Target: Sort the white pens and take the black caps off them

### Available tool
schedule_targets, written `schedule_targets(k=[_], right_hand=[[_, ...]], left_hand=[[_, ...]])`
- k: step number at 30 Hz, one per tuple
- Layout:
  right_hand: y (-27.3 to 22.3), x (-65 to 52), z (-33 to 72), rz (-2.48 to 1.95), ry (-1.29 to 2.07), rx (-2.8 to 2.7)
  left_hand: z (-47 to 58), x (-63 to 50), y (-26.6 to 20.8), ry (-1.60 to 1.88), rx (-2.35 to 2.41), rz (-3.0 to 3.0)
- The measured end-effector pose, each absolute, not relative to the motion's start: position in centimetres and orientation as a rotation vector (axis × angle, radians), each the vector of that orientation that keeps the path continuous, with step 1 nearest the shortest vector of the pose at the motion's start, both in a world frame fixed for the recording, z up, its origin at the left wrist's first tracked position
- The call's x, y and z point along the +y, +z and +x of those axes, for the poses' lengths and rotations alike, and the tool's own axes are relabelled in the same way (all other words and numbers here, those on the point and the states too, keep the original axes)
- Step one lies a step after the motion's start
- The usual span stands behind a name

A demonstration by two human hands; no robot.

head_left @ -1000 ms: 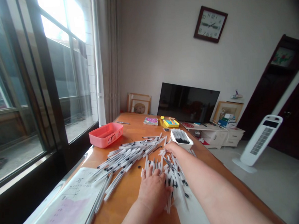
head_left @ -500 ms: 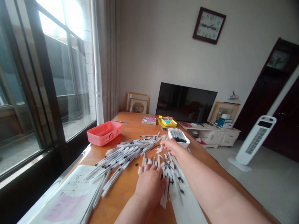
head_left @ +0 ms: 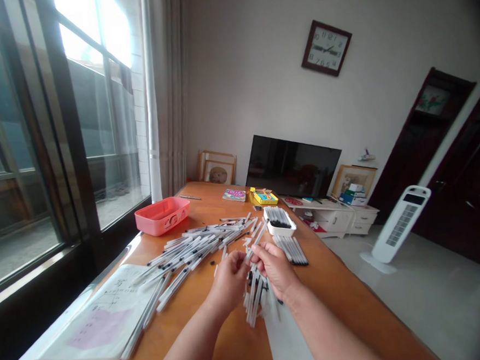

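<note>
Over a loose pile of parts, my hands meet at the table's middle. My right hand (head_left: 274, 262) is closed on a clear white pen barrel (head_left: 260, 232), which slants up and away from its fingers. Close beside it, the fingers of my left hand (head_left: 229, 279) are pinched together near the barrel's lower end; what they hold is hidden. Below my hands lie loose pen barrels (head_left: 255, 305) and small black pieces, partly covered. A larger heap of white pens (head_left: 195, 246) with black ends spreads to the left. Beyond my right hand, several pens (head_left: 292, 250) lie in a neat row.
A white box (head_left: 282, 231) full of pens stands behind the row. At the left are a red plastic basket (head_left: 162, 218) and an open paper booklet (head_left: 97, 316). A yellow box (head_left: 265, 196) and a colourful booklet (head_left: 233, 195) lie at the table's far end.
My right hand has come back from beside the white box with a pen barrel. My left hand has lifted off the pile and pinches near it. The pen row is now uncovered.
</note>
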State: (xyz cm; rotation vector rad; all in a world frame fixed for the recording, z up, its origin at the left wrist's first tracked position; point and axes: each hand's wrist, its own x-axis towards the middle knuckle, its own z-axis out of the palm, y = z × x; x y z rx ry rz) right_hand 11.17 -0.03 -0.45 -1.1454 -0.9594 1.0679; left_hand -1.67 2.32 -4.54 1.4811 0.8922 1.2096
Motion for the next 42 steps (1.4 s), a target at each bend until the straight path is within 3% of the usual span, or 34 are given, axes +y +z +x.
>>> schedule_targets(k=[16,27,37,42], right_hand=[[-2.1,-0.6,12.9,-0.951,1.08,-0.836],[-2.1,-0.1,12.2,-0.993,1.064,-0.647],[-2.4,0.4,12.3,-0.909,1.085,-0.684],[-1.9,1.0,16.0,-0.901,0.901,-0.53]], left_hand=[[-0.9,0.0,-2.1,0.915,0.879,1.583],[-0.1,-0.1,-2.1,1.135,1.186,2.016],[0.0,-0.8,-1.4,0.927,0.788,1.261],[-1.0,-1.3,-0.6,0.84,0.715,1.038]])
